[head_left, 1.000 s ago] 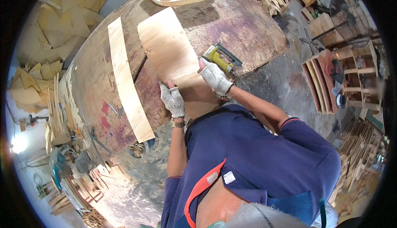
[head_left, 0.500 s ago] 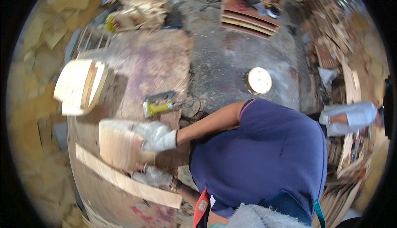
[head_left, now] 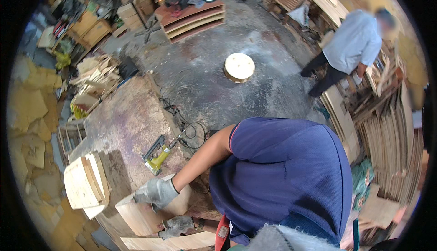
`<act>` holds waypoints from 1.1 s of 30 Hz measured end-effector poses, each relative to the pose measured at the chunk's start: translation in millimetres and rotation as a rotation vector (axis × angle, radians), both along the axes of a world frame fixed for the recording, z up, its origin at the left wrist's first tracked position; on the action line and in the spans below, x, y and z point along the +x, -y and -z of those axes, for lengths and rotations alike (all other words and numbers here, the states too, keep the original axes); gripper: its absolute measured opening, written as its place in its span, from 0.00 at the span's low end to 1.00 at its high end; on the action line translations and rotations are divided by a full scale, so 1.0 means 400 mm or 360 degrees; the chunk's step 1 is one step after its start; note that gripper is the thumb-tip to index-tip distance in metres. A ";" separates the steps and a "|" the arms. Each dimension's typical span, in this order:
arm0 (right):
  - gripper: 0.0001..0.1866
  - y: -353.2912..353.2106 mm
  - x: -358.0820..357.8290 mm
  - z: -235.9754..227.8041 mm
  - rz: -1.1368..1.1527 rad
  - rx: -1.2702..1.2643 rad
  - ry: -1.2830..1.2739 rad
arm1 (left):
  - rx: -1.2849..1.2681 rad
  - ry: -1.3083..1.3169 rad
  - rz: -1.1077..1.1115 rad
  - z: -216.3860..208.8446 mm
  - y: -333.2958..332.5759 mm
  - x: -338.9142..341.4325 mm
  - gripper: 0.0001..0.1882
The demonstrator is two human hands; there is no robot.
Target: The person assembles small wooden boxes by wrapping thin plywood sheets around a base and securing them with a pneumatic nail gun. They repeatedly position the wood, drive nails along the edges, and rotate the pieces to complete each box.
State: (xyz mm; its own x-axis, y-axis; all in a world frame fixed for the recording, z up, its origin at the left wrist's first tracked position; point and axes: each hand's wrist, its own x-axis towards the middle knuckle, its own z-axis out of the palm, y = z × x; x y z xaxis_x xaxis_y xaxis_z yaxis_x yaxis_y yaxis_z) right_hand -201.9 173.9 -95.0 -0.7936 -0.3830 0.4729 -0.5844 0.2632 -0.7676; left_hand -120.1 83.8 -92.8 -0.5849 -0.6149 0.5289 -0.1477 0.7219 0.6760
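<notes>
A pale, curved wooden panel (head_left: 141, 218) stands tilted on the worktable, directly in front of me. My right hand (head_left: 157, 192), in a grey work glove, is closed over its upper edge. Lower down, my left hand (head_left: 178, 226) grips the panel's near side; its glove leaves fingertips bare and a watch circles the wrist. A long curved wooden strip (head_left: 170, 242) lies just below the left hand, partly cut off by the picture's rim. Beyond the right hand, a yellow-green nail gun (head_left: 157, 160) rests on the table with its hose attached.
Stacked curved wooden pieces (head_left: 84, 185) sit at the table's left. A round wooden drum (head_left: 239, 67) stands on the floor beside a dark hose (head_left: 170, 107). Further off are a shelf unit (head_left: 193, 21), wood scraps (head_left: 95, 78), and a co-worker (head_left: 353, 41) by piled boards (head_left: 387, 137).
My view has swung, bringing more floor and the co-worker into sight. The right hand has shifted from the panel's face to its upper edge, and the panel now tilts up.
</notes>
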 end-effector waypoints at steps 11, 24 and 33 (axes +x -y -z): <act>0.24 0.086 -0.047 -0.068 0.0093 0.0110 -0.0386 | 0.0046 -0.0006 0.0359 -0.001 0.037 -0.086 0.28; 0.29 0.243 -0.186 -0.162 -0.0087 0.0671 -0.0184 | 0.0320 0.0096 0.0030 -0.016 0.363 -0.095 0.29; 0.43 0.192 -0.198 -0.241 -0.0016 0.1004 0.0118 | 0.1224 -0.0574 0.0206 0.002 0.395 -0.186 0.26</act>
